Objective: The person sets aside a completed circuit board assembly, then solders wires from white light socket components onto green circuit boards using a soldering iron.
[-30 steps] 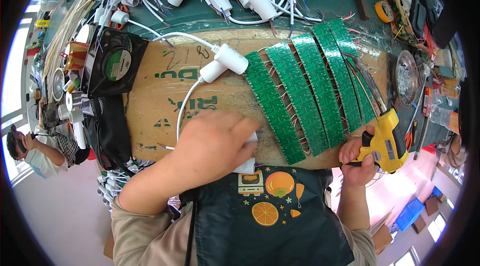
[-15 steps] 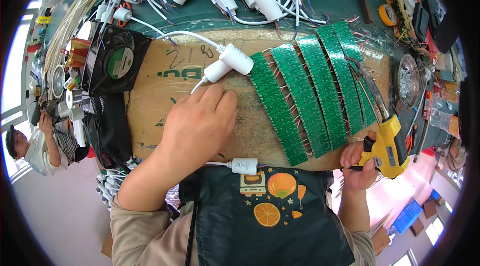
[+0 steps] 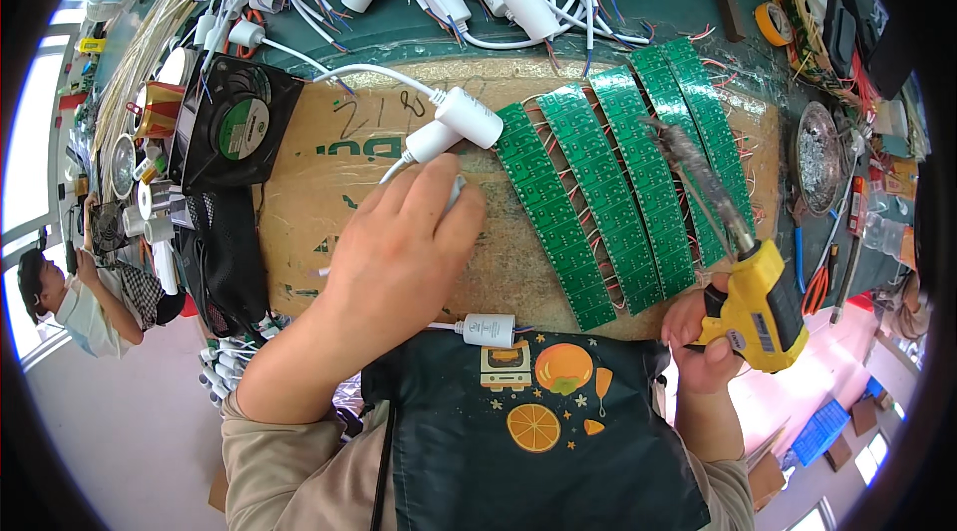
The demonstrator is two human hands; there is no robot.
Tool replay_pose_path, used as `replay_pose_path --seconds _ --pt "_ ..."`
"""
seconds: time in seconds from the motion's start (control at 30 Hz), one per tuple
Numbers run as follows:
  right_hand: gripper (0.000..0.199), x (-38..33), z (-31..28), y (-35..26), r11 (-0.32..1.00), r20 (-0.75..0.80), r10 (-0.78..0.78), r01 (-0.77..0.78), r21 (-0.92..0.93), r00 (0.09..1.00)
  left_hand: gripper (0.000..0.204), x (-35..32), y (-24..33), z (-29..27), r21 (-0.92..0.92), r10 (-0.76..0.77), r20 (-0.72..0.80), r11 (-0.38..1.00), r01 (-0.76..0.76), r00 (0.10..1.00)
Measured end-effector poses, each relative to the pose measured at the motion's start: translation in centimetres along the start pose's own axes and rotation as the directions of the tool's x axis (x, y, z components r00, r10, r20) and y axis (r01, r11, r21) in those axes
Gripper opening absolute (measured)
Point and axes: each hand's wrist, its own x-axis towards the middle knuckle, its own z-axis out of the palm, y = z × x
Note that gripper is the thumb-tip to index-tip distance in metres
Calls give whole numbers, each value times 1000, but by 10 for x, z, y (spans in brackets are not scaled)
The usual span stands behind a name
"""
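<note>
My left hand (image 3: pixel 404 237) is closed over the cardboard-topped work area, its back turned up. Between its fingers shows a bit of a white cabled piece (image 3: pixel 455 192), mostly hidden; a thin white end pokes out beside the wrist. Just beyond the fingertips lie two white cylindrical cable connectors (image 3: pixel 469 118), one against the other. My right hand (image 3: pixel 701 337) grips a yellow soldering gun (image 3: pixel 763 307) by its handle. Its dark, worn barrel slants up and left above several strips of green circuit boards (image 3: pixel 638 172), with thin red and white wires between them.
A white connector (image 3: pixel 488 330) lies at the near edge, by my apron. Many white cabled connectors (image 3: pixel 449 2) pile up at the back. A black fan (image 3: pixel 239 122) stands left; a metal dish (image 3: pixel 819 157) and orange tape roll (image 3: pixel 773 24) lie right. Another person (image 3: pixel 90 297) sits far left.
The soldering gun's tip has swung left over the circuit boards. My left hand has shifted slightly right, and a white piece now shows between its fingers.
</note>
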Motion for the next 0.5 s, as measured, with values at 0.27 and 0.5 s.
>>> replay_pose_path --seconds 0.27,0.5 --pt "77 -12 6 -1 957 81 284 -278 -80 955 37 5 3 33 22 38 -279 999 -33 959" --pt "28 -3 5 -5 966 275 195 -135 -222 941 37 2 -2 45 -8 13 -345 1000 -17 938"
